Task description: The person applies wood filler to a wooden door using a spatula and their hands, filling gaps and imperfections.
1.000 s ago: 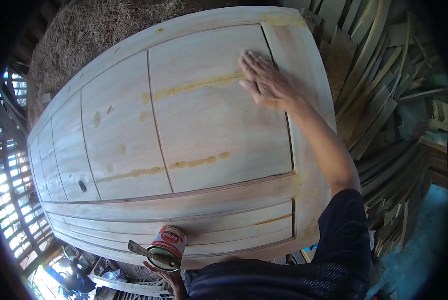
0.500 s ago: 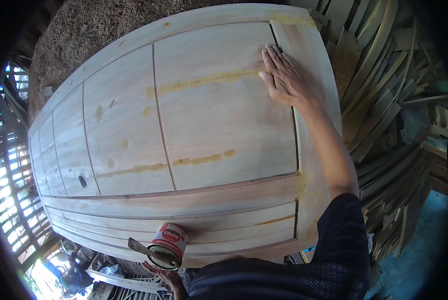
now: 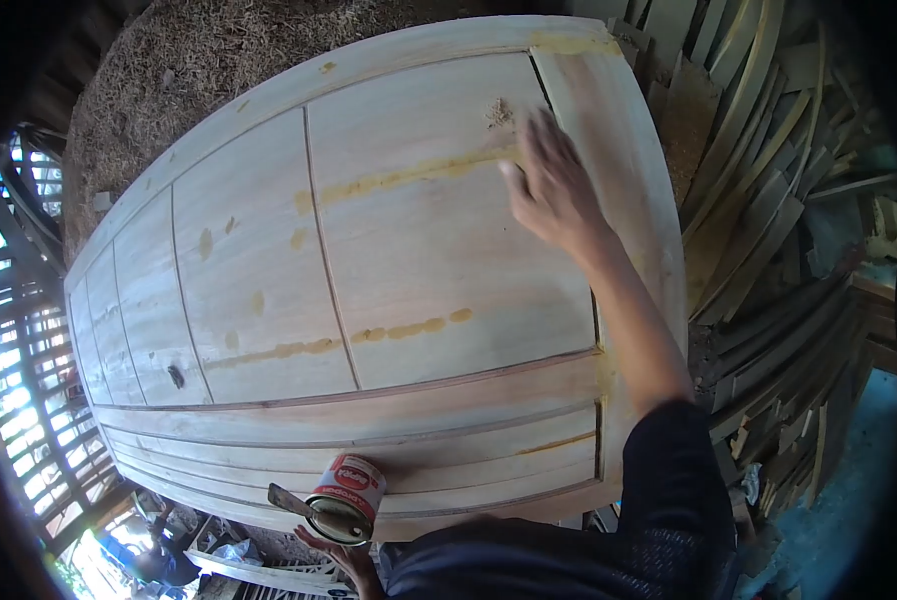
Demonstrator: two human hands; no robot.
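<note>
My right hand (image 3: 552,190) is stretched out over the large wooden door panel (image 3: 439,240), fingers extended and slightly blurred, with nothing in it. Just beyond its fingertips lies a small heap of dust or shavings (image 3: 499,113). A yellowish filler streak (image 3: 409,180) runs across the wood up to the hand. At the bottom, my left hand (image 3: 347,560) grips a red and white can (image 3: 352,482) from below, partly hidden behind it. Across the can's top rests a flat scraper (image 3: 289,499).
Sawdust and shavings (image 3: 219,80) cover the ground behind the panel. Thin wood strips (image 3: 749,170) are stacked on the right. A small dark object (image 3: 177,376) lies on the panel's left part. A slatted wall (image 3: 24,370) stands at far left.
My right hand has shifted slightly left and toward me, away from the panel's dark groove. The small heap of dust now shows beside its fingertips. The left hand keeps the can.
</note>
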